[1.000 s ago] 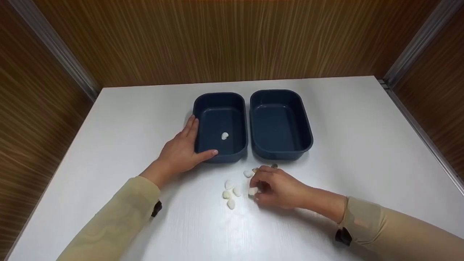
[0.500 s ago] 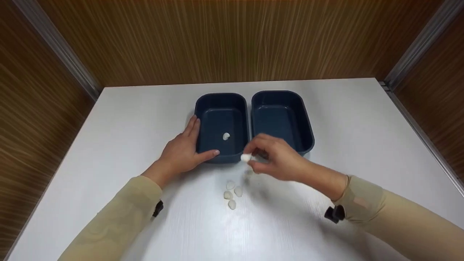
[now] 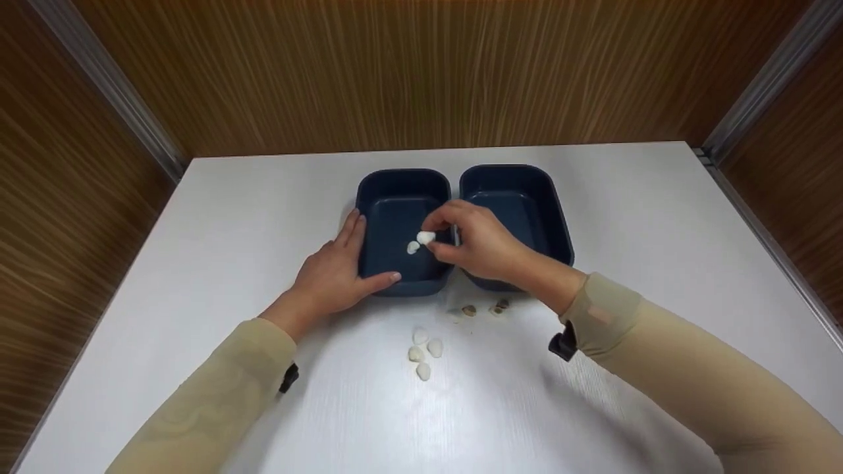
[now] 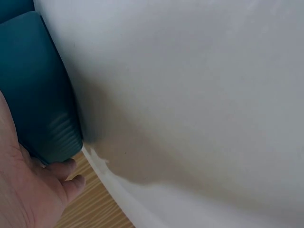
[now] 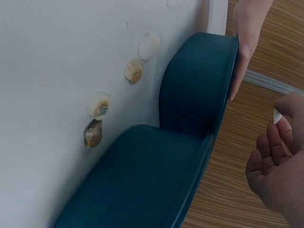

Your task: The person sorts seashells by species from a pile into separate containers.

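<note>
In the head view my right hand [image 3: 477, 240] pinches a white seashell [image 3: 426, 237] between thumb and fingertips, above the left dark blue container [image 3: 411, 288]. On that container's floor lies another white shell [image 3: 413, 247], just beside the held one in view. My left hand [image 3: 329, 276] rests against the same container, fingers straight along its left side and thumb across the front rim. From the left wrist, fingertips [image 4: 71, 183] show at the container's end. A small group of white shells [image 3: 435, 347] lies on the table in front.
A second dark blue container [image 3: 490, 284] stands close on the right, its near-left part behind my right hand. Brownish shells [image 3: 469, 310] lie before it; the right wrist view shows a ribbed shell [image 5: 134, 71] there. Wood-grain panels [image 3: 421, 72] enclose the white table [image 3: 250, 197].
My right hand has lifted the white shell from the table and carried it forward and left over the left container. Brownish shells came into sight. My left hand stays in place.
</note>
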`<state>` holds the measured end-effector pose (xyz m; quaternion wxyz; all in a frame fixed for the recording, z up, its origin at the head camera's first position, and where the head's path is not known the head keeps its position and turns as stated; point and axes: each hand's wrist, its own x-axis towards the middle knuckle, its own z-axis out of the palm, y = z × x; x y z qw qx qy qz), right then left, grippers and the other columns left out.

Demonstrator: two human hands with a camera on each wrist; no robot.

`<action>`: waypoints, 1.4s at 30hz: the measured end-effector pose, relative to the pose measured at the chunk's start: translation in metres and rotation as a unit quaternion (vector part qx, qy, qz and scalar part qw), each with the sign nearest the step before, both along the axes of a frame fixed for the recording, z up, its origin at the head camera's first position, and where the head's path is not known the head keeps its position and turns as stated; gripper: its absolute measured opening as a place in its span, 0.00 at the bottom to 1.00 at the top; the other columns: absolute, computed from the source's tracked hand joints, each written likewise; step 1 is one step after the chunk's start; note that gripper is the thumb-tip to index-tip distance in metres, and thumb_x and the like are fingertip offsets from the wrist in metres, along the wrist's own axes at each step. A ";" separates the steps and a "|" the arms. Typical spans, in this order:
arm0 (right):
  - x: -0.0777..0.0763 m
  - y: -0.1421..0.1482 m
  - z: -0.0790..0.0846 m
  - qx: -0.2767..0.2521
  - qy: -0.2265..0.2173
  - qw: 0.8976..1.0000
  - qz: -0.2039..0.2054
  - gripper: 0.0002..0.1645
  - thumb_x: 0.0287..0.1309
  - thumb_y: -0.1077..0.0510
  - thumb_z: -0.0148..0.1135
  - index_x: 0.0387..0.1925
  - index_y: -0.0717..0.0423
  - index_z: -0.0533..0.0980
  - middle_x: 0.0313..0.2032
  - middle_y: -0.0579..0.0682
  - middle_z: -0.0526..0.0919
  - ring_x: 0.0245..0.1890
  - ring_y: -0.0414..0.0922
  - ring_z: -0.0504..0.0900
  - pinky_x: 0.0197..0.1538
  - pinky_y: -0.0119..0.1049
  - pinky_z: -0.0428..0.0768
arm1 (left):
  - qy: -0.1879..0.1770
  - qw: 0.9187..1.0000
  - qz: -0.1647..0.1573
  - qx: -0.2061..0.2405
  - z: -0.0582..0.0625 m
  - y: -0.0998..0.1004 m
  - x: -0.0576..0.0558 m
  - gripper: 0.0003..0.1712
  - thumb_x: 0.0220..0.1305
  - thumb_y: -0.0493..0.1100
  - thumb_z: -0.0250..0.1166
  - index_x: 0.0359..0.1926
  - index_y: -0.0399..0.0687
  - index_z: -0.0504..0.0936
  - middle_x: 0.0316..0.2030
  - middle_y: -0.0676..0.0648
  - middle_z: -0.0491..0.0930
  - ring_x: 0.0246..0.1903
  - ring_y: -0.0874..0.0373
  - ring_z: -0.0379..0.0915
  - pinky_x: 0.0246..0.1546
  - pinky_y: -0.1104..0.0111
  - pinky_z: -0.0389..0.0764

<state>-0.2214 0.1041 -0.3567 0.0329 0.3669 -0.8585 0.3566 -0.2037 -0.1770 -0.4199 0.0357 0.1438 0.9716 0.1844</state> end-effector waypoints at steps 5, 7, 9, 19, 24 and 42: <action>-0.013 -0.015 -0.003 0.007 -0.012 1.000 -0.009 0.13 0.67 0.62 0.71 0.51 0.59 0.83 0.49 0.54 0.83 0.50 0.54 0.82 0.57 0.45 0.80 | -0.006 1.000 0.002 -0.006 0.002 -0.002 -0.001 0.75 0.59 0.91 0.48 0.86 0.45 0.36 0.86 0.46 0.32 0.76 0.35 0.61 0.69 0.43 0.70; -0.017 -0.022 -0.006 0.011 -0.016 1.000 -0.015 0.13 0.67 0.62 0.71 0.51 0.59 0.84 0.49 0.54 0.83 0.50 0.54 0.81 0.57 0.45 0.80 | -0.005 1.000 0.001 -0.009 0.002 -0.003 -0.001 0.75 0.59 0.91 0.48 0.86 0.44 0.36 0.86 0.46 0.32 0.75 0.35 0.61 0.69 0.43 0.70; -0.021 -0.027 -0.009 0.014 -0.018 1.000 -0.017 0.13 0.67 0.62 0.71 0.51 0.59 0.83 0.49 0.54 0.83 0.50 0.54 0.81 0.56 0.44 0.80 | -0.004 1.000 -0.001 -0.012 0.002 -0.003 -0.002 0.75 0.59 0.90 0.48 0.86 0.44 0.36 0.86 0.46 0.32 0.75 0.35 0.62 0.69 0.43 0.70; -0.035 -0.043 -0.024 0.031 -0.035 0.999 -0.028 0.14 0.67 0.62 0.71 0.52 0.61 0.83 0.49 0.56 0.83 0.53 0.58 0.81 0.59 0.46 0.78 | 0.000 1.000 -0.007 -0.018 0.000 -0.004 -0.003 0.75 0.60 0.90 0.47 0.86 0.43 0.37 0.86 0.45 0.33 0.74 0.35 0.63 0.69 0.43 0.71; -0.038 -0.046 -0.028 0.041 -0.049 0.997 -0.041 0.16 0.69 0.59 0.70 0.55 0.60 0.82 0.52 0.56 0.83 0.55 0.55 0.80 0.62 0.45 0.78 | 0.001 1.000 -0.009 -0.016 0.000 -0.004 -0.003 0.74 0.60 0.90 0.47 0.86 0.43 0.37 0.86 0.45 0.33 0.74 0.35 0.63 0.68 0.43 0.71; 0.012 -0.003 -0.001 -0.032 0.016 0.999 -0.030 0.20 0.69 0.61 0.69 0.59 0.61 0.81 0.49 0.54 0.84 0.50 0.49 0.81 0.53 0.44 0.80 | 0.001 0.997 0.009 0.080 -0.007 -0.003 -0.003 0.75 0.59 0.84 0.61 0.87 0.47 0.36 0.86 0.48 0.32 0.80 0.41 0.51 0.72 0.44 0.66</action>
